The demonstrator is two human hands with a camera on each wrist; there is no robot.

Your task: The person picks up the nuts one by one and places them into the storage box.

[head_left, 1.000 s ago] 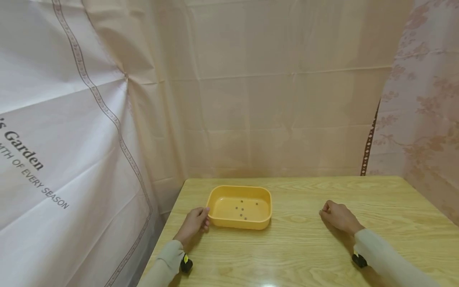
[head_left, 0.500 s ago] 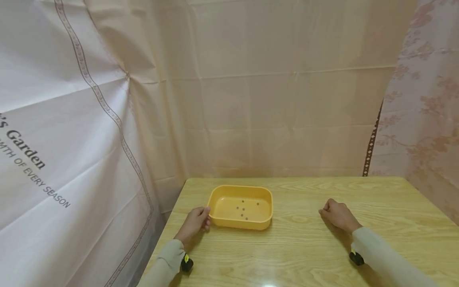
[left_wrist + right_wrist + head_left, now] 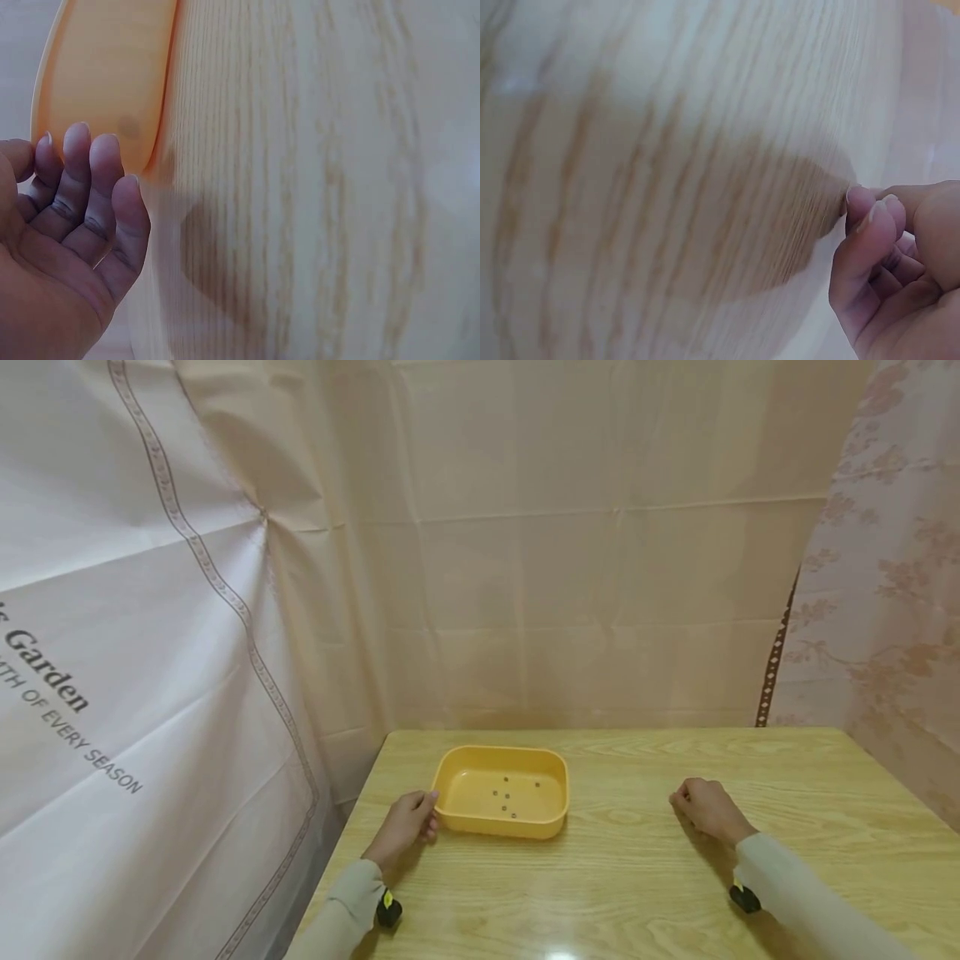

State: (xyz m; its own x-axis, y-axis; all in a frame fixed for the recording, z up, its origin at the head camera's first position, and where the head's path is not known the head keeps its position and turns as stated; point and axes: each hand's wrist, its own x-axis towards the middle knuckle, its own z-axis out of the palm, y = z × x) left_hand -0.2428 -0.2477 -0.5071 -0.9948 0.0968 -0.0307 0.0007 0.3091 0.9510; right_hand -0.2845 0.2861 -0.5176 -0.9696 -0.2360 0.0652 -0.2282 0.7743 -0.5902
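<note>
Nothing much has shifted since 1 second ago: both my hands stay where they were. My left hand rests by the yellow tray at lower centre-left, its relaxed fingers against the tray's left wall. My right hand, lower right, sits curled on the wooden table, gripping nothing visible.
</note>
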